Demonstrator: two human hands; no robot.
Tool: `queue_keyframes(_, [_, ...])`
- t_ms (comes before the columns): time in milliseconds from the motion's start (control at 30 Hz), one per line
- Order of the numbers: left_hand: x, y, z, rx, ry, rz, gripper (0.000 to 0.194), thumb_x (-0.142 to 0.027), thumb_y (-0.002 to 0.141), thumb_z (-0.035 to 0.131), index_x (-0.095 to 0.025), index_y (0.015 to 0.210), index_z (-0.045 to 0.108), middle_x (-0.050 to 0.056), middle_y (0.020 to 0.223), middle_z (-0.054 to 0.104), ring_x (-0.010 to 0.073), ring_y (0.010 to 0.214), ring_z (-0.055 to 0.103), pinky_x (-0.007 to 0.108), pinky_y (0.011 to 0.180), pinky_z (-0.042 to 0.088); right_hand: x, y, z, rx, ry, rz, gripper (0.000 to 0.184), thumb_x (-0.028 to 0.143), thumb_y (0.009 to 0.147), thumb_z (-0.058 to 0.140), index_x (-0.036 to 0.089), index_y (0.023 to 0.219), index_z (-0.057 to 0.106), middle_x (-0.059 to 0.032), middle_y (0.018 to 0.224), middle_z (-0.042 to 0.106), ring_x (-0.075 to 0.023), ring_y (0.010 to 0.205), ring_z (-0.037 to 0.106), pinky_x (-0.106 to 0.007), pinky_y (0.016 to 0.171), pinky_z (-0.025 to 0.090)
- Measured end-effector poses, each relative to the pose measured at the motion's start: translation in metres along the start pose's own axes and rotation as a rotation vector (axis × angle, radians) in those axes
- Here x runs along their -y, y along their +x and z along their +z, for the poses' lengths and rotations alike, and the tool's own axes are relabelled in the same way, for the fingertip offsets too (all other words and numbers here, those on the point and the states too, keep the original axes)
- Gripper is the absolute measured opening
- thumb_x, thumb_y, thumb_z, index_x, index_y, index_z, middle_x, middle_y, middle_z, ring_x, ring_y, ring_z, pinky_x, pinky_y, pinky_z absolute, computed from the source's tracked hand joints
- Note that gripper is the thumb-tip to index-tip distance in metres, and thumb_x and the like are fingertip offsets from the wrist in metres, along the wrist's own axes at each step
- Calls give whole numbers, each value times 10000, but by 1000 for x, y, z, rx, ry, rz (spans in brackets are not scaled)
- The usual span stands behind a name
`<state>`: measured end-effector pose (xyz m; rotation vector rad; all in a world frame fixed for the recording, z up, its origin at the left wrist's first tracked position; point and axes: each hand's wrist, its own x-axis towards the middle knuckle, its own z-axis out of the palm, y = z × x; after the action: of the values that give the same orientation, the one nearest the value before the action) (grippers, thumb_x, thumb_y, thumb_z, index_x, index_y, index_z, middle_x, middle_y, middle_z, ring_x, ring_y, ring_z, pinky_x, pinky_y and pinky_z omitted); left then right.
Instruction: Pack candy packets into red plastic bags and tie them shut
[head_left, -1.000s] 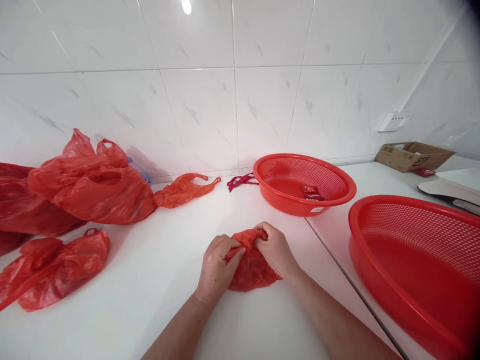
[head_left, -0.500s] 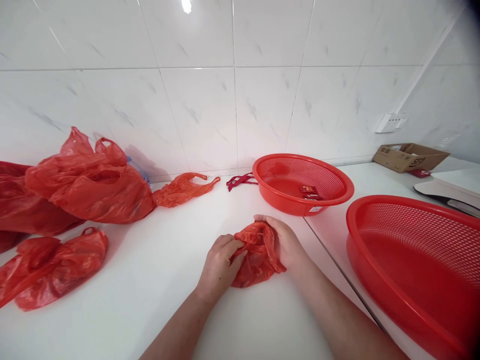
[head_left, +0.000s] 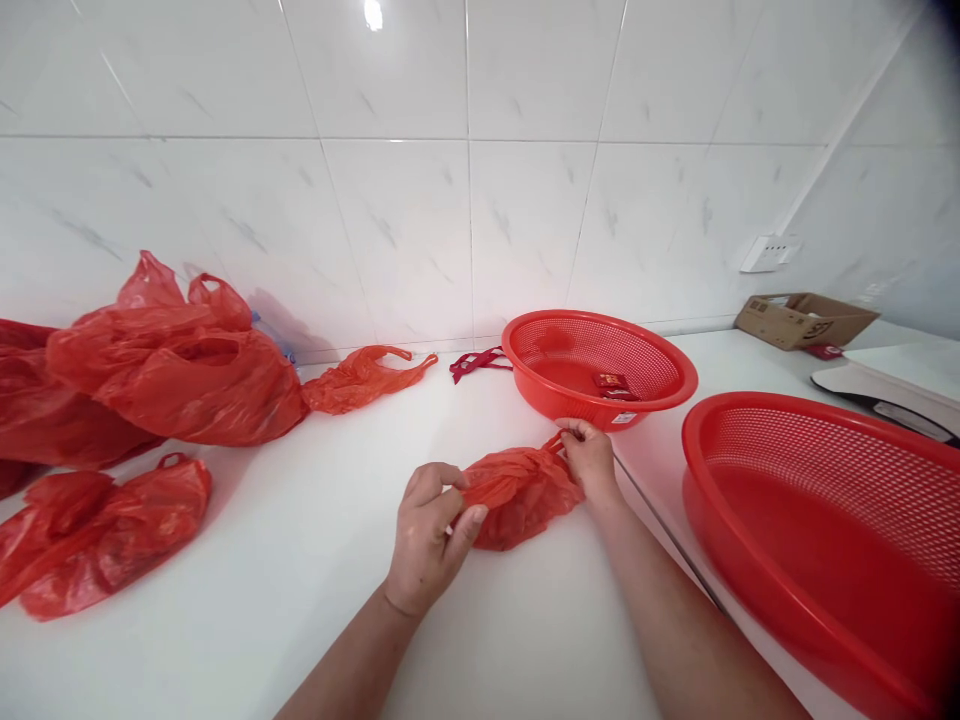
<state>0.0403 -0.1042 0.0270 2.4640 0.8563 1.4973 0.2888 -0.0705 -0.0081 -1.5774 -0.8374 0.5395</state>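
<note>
A crumpled red plastic bag [head_left: 521, 495] lies on the white table between my hands, stretched sideways. My right hand [head_left: 589, 460] pinches its handle end at the upper right, close to the front of the round red basket. On the other side my left hand [head_left: 431, 530] has its fingers curled on the bag's left edge, the thumb lying along it. Darker shapes show faintly through the thin plastic; what they are I cannot tell.
A red basket [head_left: 600, 405] holding small dark-red packets stands behind, a larger one [head_left: 757, 560] at right. Red bags [head_left: 202, 390] pile up at left, with another bag [head_left: 127, 545] in front. Dark-red straps [head_left: 476, 363], a flat orange-red bag [head_left: 360, 380] and a cardboard box [head_left: 795, 322] lie by the wall.
My right hand has shifted from cupping the bag's side to pinching its handle end. The bag, bunched up before, is now drawn out wider between my hands.
</note>
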Motion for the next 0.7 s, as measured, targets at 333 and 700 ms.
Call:
queue_keyframes(333, [46, 8, -21, -168, 252, -62, 306, -186, 851, 515, -189, 551, 454, 33, 712, 552, 154, 702, 500, 313, 684, 421, -4, 1, 2, -56, -130, -49, 264, 178, 657, 438, 189, 836, 633, -63, 899, 670, -213, 842, 602, -336, 774, 445])
queue_keyframes(700, [52, 8, -23, -175, 311, -82, 310, -166, 830, 531, -191, 534, 440, 34, 714, 557, 158, 705, 502, 310, 688, 427, -1, 0, 1, -55, -164, -50, 272, 178, 674, 440, 191, 858, 640, -60, 900, 673, -208, 840, 616, -329, 774, 465])
